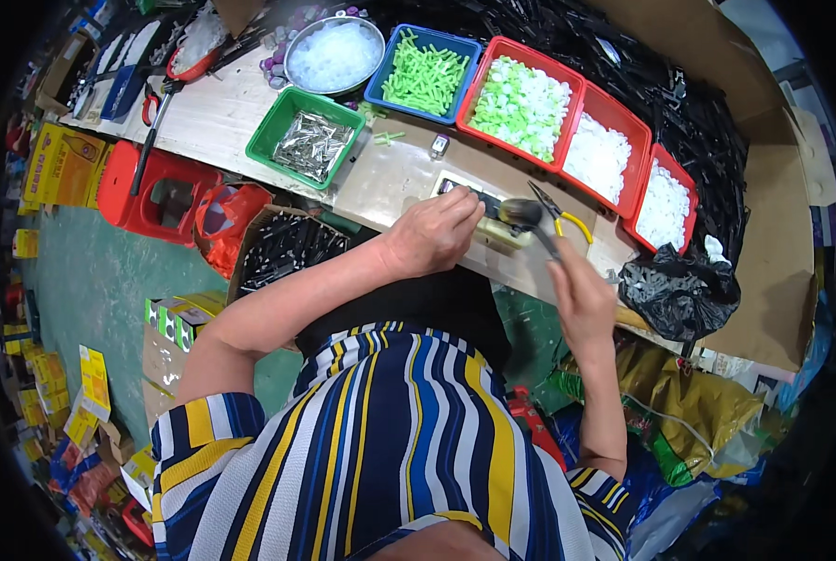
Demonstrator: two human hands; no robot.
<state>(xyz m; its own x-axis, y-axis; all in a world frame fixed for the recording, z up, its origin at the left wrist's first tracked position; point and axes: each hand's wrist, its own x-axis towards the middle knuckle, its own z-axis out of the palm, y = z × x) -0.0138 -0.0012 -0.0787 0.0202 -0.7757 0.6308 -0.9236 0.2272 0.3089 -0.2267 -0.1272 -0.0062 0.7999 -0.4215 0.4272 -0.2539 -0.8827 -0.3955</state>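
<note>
At centre frame, nearest me, my left hand lies palm-down on a small pale fixture block at the near edge of the table, fingers curled and pressing a dark part against it; I cannot tell exactly what they pinch. Just right, my right hand is closed round the handle of a small hammer, whose head hovers over the block. To do this step well, I judge: keep left fingers clear of the strike line, hold the part square, tap lightly. Yellow-handled pliers lie just beyond. Farther up: a green tray of metal clips, a blue tray of green pegs, red trays of white pieces.
</note>
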